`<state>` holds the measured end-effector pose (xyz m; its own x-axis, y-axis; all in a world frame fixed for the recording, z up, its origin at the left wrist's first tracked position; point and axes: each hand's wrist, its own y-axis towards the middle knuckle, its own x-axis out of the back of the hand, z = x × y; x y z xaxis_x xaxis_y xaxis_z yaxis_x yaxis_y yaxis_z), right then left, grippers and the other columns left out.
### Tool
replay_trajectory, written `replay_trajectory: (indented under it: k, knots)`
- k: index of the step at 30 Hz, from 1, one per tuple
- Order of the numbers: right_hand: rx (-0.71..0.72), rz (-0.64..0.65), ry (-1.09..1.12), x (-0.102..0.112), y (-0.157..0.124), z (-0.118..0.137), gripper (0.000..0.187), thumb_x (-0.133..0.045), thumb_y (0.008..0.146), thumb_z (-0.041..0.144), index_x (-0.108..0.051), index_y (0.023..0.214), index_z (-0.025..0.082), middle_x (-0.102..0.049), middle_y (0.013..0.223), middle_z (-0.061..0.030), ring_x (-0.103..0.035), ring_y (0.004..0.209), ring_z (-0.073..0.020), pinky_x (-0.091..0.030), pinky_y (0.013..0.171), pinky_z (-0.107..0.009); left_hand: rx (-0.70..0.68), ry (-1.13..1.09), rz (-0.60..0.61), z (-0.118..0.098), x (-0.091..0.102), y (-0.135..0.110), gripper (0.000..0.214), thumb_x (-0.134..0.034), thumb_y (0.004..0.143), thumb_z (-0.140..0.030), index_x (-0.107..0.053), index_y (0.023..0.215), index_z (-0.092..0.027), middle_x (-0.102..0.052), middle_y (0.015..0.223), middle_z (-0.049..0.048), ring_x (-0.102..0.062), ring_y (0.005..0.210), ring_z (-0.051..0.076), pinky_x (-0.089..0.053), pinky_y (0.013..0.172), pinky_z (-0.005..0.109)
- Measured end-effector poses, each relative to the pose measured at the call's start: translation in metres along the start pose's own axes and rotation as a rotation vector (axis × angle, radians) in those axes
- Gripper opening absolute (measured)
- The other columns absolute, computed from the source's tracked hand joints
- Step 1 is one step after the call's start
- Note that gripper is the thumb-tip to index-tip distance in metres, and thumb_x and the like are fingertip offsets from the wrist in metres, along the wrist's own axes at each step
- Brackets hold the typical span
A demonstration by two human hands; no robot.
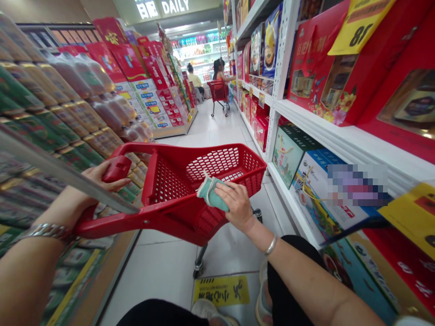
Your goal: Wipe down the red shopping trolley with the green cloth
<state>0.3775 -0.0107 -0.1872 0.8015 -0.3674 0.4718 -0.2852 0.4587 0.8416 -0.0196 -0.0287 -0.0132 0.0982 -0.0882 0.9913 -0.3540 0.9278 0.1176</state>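
Observation:
My left hand (97,177) is closed round the red handle (117,168) of a red plastic shopping trolley (190,181). The trolley stands tilted in the aisle in front of me, and its basket looks empty. My right hand (236,203) grips a folded teal cloth (210,192) and presses it against the near rim of the basket. I wear a metal bracelet on each wrist. My legs in dark trousers and light shoes show at the bottom.
Shelves of cans and bottles (61,113) run close on the left. White shelving (340,136) with red gift boxes lines the right. A yellow floor sticker (220,290) lies below. Two people and another red trolley (219,93) stand far down the aisle.

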Motion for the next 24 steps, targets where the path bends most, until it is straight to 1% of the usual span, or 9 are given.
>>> replay_trajectory:
  k: [3,6,9,11,16,20,22,24]
  knots:
    - [-0.078,0.005,-0.053,0.007,-0.004,-0.019,0.045,-0.051,0.086,0.006,-0.067,0.124,0.022,-0.070,0.128,-0.0061,-0.056,0.119,-0.0227,-0.040,0.098,-0.039,0.023,0.017,0.025,-0.003,0.001,0.000,0.099,-0.048,0.076,-0.078,-0.033,0.153,-0.018,-0.062,0.124,0.0208,-0.065,0.109,0.037,-0.053,0.093,0.047]
    - [-0.178,0.009,-0.148,0.013,-0.005,-0.039,0.048,-0.050,0.081,0.003,-0.069,0.122,0.021,-0.071,0.128,-0.0058,-0.056,0.116,-0.0231,-0.040,0.097,-0.038,0.012,0.002,0.012,-0.005,0.002,-0.002,0.095,-0.047,0.077,-0.076,-0.035,0.152,-0.019,-0.063,0.122,0.0192,-0.065,0.108,0.036,-0.053,0.094,0.046]
    - [-0.296,0.021,-0.253,0.020,-0.003,-0.060,0.051,-0.049,0.077,0.001,-0.070,0.120,0.021,-0.071,0.127,-0.0062,-0.056,0.115,-0.0241,-0.039,0.096,-0.038,0.001,-0.001,0.003,-0.006,0.003,-0.004,0.094,-0.048,0.077,-0.074,-0.035,0.152,-0.019,-0.064,0.121,0.0181,-0.065,0.106,0.035,-0.053,0.093,0.046]
    - [-0.380,0.029,-0.309,0.024,-0.002,-0.073,0.051,-0.050,0.077,0.002,-0.070,0.120,0.021,-0.070,0.128,-0.0072,-0.055,0.115,-0.0250,-0.039,0.094,-0.038,0.003,0.000,0.004,-0.007,0.003,-0.004,0.095,-0.049,0.077,-0.074,-0.034,0.152,-0.019,-0.064,0.121,0.0180,-0.066,0.105,0.035,-0.053,0.092,0.046]
    - [-0.605,-0.005,-0.402,0.033,-0.002,-0.102,0.049,-0.051,0.078,0.006,-0.069,0.121,0.019,-0.069,0.128,-0.0095,-0.055,0.113,-0.0271,-0.039,0.093,-0.041,0.012,-0.011,0.015,-0.006,0.002,-0.004,0.095,-0.049,0.076,-0.076,-0.034,0.152,-0.021,-0.062,0.126,0.0192,-0.064,0.113,0.037,-0.052,0.096,0.047]
    - [-0.737,-0.046,-0.452,0.038,-0.007,-0.118,0.049,-0.050,0.075,0.007,-0.069,0.118,0.020,-0.070,0.123,-0.0098,-0.055,0.106,-0.0276,-0.041,0.091,-0.042,0.018,-0.017,0.008,-0.007,0.004,-0.006,0.094,-0.051,0.075,-0.074,-0.036,0.151,-0.020,-0.063,0.126,0.0184,-0.064,0.111,0.036,-0.052,0.095,0.046]
    - [-0.772,-0.073,-0.465,0.040,-0.009,-0.122,0.047,-0.050,0.074,0.007,-0.070,0.115,0.019,-0.071,0.119,-0.0109,-0.055,0.102,-0.0281,-0.041,0.088,-0.042,0.020,-0.023,0.016,-0.007,0.005,-0.008,0.093,-0.052,0.076,-0.073,-0.035,0.152,-0.020,-0.063,0.124,0.0180,-0.065,0.109,0.035,-0.053,0.094,0.045]
    - [-0.786,-0.127,-0.470,0.040,-0.010,-0.123,0.045,-0.049,0.075,0.008,-0.071,0.113,0.018,-0.072,0.115,-0.0122,-0.056,0.100,-0.0294,-0.042,0.087,-0.043,0.022,-0.020,0.029,-0.008,0.006,-0.009,0.094,-0.052,0.077,-0.072,-0.033,0.153,-0.019,-0.063,0.125,0.0195,-0.065,0.109,0.035,-0.052,0.094,0.044]
